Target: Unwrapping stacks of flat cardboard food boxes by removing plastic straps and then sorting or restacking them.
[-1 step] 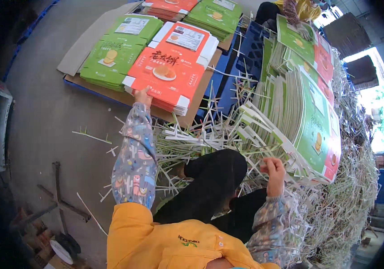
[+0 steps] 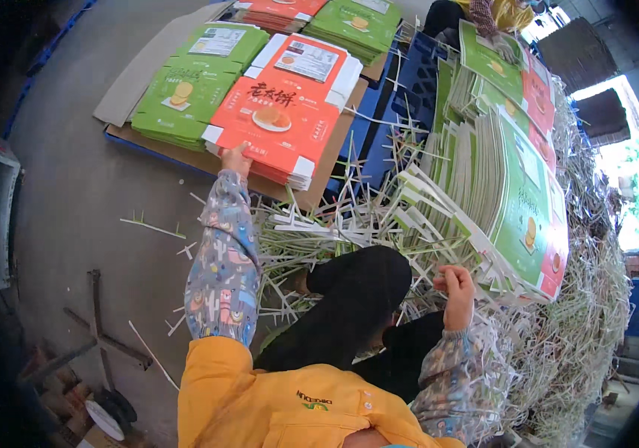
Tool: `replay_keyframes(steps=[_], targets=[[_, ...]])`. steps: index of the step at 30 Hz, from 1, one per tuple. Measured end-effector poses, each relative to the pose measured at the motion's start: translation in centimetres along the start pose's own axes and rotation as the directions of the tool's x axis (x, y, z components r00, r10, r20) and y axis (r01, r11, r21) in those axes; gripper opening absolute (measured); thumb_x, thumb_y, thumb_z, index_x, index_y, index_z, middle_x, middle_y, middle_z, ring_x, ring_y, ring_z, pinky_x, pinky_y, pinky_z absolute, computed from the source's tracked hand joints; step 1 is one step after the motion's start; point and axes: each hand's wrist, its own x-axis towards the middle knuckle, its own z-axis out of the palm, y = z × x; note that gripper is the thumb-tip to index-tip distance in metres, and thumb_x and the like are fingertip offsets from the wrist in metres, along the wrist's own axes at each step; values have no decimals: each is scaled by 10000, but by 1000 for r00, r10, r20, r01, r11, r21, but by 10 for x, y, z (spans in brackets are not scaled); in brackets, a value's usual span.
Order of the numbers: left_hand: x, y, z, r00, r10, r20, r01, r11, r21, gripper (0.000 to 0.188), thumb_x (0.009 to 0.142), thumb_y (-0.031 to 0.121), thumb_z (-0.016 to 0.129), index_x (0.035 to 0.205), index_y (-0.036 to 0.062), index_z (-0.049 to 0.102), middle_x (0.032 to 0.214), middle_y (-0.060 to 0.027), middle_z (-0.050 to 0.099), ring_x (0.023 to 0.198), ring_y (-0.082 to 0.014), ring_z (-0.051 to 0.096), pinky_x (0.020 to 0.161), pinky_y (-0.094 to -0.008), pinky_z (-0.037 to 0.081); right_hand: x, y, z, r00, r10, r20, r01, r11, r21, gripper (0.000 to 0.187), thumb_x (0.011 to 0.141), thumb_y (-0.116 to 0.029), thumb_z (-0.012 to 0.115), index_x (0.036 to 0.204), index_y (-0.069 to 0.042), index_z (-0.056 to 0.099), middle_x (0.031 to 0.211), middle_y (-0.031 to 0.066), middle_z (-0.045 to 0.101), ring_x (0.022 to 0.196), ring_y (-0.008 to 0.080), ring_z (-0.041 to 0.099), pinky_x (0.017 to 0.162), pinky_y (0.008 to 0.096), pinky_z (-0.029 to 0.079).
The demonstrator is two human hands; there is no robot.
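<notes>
Floor: we are standing over a grey floor point(image 2: 73, 209), and it is stretching along our left side.
Paper heap: a big, tangled heap point(image 2: 588, 321) of thin strips is spilling down on our right.
Leaning row: a long row of green and red printed sheets point(image 2: 525, 201) is standing on edge in front of the heap, tipping over in layers.
Our clothes: we are wearing a yellow top point(image 2: 289, 407), black trousers point(image 2: 349, 299) and patterned sleeves point(image 2: 222, 269).
Blue pallet: it point(image 2: 418, 86) is showing between the two groups of sheets.
Red pile: the red and white pile point(image 2: 282, 112) is lying flat ahead of us, a bit to the left, on a brown board point(image 2: 340, 140).
Green pile: a green pile point(image 2: 192, 89) is sitting just beside it, on its left.
Other person: someone in yellow and a checked sleeve point(image 2: 484, 19) is working at the far right, and a gloved hand point(image 2: 504, 49) is resting on a green sheet.
Loose strips: white and green strips point(image 2: 297, 231) are lying in a mess between the red pile and our knees.
Left hand: our left hand point(image 2: 236, 160) is touching the red pile's near left corner; we cannot tell if it is pinching.
Right hand: our right hand point(image 2: 457, 297) is curling loosely near the strips and the leaning row; we cannot tell if it is holding anything.
</notes>
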Motion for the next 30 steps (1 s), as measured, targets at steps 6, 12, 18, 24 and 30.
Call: replay_keyframes(steps=[6,12,18,24,30], targets=[[28,-1,-23,999,-8,33,6,998,68,426,701,-95,532,1105,20,459,1053,-130,524,928,-285,546,782,-422,482,-16,18,-16,999,52,-15,-51,997,54,128,863,-104,474,886,6,534,811,57,580,664,110,560,593,229,457],[34,-7,4,929,317,-194,-44,612,790,607,638,-12,601,1192,5,354,1168,-190,434,1015,-298,488,866,-378,424,-13,28,-25,996,-25,-87,22,999,-37,130,843,-89,512,932,5,522,819,50,575,685,96,547,611,208,435],[-50,-29,46,826,558,85,-294,297,909,531,656,19,625,1144,-1,416,1071,-171,468,922,-253,505,846,-352,418,29,4,-74,826,-545,-145,343,690,-637,470,712,-177,666,1098,-11,457,1066,151,500,984,262,490,869,336,368],[-108,-72,85,944,155,292,-326,579,748,399,706,31,595,1083,-9,470,1028,-132,526,935,-203,519,800,-295,435,84,-11,-99,779,-610,146,328,197,-924,651,632,-299,708,1166,-55,426,1121,136,463,1042,283,452,900,419,308],[-162,-74,163,845,-50,533,-394,615,683,253,751,56,570,994,-7,537,910,-99,576,851,-156,552,748,-262,448,29,69,-55,698,-572,431,535,16,-845,70,722,-200,529,721,-130,528,602,41,511,572,224,512,538,391,347]])
